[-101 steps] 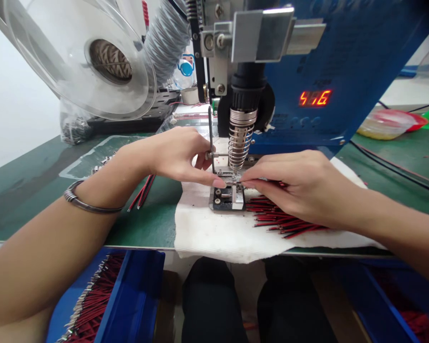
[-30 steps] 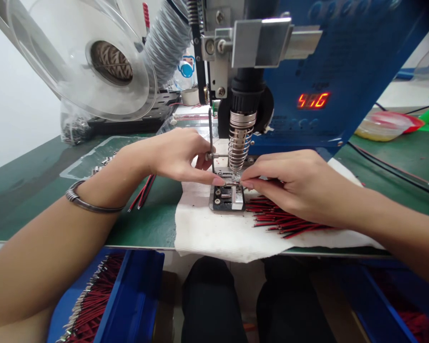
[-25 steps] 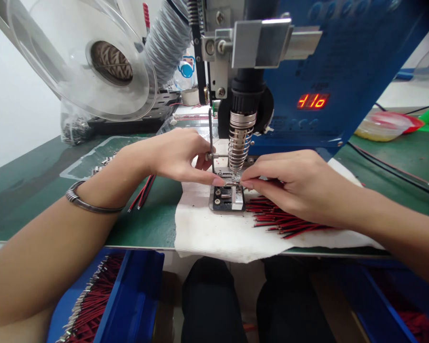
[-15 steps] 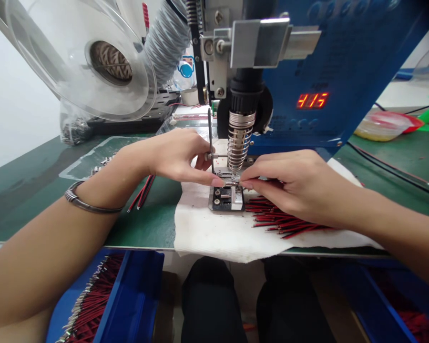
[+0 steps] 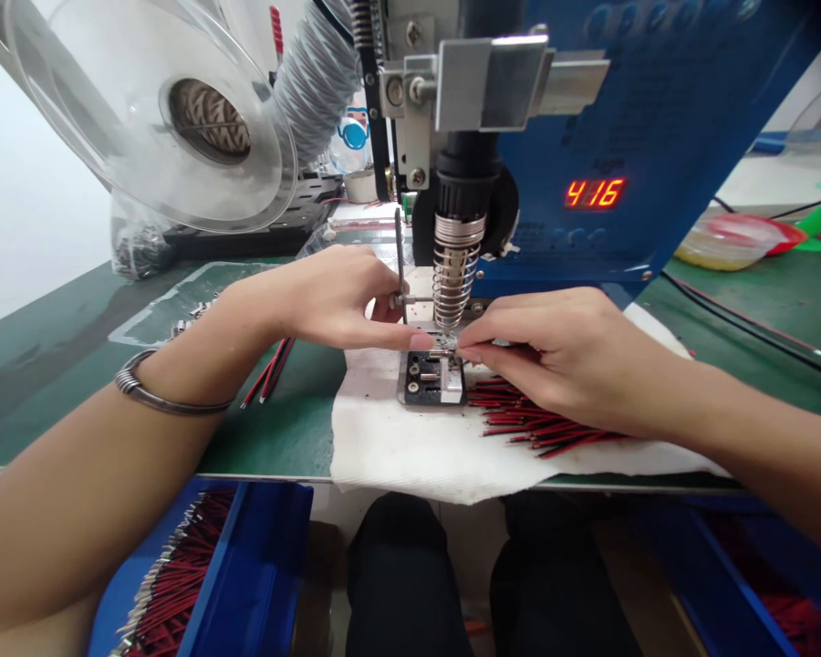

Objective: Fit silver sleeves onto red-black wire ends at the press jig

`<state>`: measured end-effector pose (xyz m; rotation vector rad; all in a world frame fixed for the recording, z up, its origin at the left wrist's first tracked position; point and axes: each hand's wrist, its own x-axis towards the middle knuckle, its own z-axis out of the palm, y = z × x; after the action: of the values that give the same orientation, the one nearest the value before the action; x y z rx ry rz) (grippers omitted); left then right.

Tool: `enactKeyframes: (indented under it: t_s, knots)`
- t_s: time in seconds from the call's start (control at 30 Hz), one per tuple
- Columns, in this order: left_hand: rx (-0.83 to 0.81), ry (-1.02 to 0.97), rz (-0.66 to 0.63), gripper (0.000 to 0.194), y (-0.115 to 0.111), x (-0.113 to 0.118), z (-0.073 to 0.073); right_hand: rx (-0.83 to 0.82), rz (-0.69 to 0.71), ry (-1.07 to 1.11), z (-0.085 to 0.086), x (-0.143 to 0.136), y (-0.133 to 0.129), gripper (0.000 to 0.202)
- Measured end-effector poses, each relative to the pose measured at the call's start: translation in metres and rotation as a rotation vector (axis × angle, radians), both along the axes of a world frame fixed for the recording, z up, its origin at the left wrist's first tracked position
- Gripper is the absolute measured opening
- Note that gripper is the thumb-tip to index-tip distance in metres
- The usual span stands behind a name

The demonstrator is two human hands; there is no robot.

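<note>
My left hand (image 5: 346, 297) reaches in from the left. Its thumb is stretched out onto a small metal jig (image 5: 432, 376) while the other fingers curl apart from it beside an upright metal rod. From the right, my right hand (image 5: 554, 342) pinches thumb and forefinger together at the jig's edge. A dark reddish bit of wire shows in that grip, mostly hidden by the fingers. Right above the fingertips stands the spring-wrapped soldering head (image 5: 457, 265). Under my right hand lies a bundle of red-and-black wires (image 5: 520, 420) on a white cloth (image 5: 397, 447).
A blue machine (image 5: 554, 137) with a lit red display stands behind the head. At upper left hangs a clear round fume hood (image 5: 137, 173). A clear tray (image 5: 147, 319) holds small metal parts. Below the table, a blue bin (image 5: 246, 566) contains wires with metal ends.
My left thumb has shifted slightly right relative to the jig. The right hand keeps its pinch in the same place. The red display now reads 416, and the view has moved a little.
</note>
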<state>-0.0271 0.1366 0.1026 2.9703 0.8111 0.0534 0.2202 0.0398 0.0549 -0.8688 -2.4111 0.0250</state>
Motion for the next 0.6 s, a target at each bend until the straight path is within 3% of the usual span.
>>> enactKeyframes:
  t_s: [0.3,0.6]
  knots:
    - [0.012,0.018,0.048,0.062,-0.0023,0.0006,-0.0003,0.001,0.006,-0.004,0.0003,0.0010,-0.0003,0.025]
    - [0.018,-0.029,-0.024,0.058,0.0006,-0.0011,-0.0030,-0.015,-0.001,0.002,-0.0002,0.0005,0.0001,0.026]
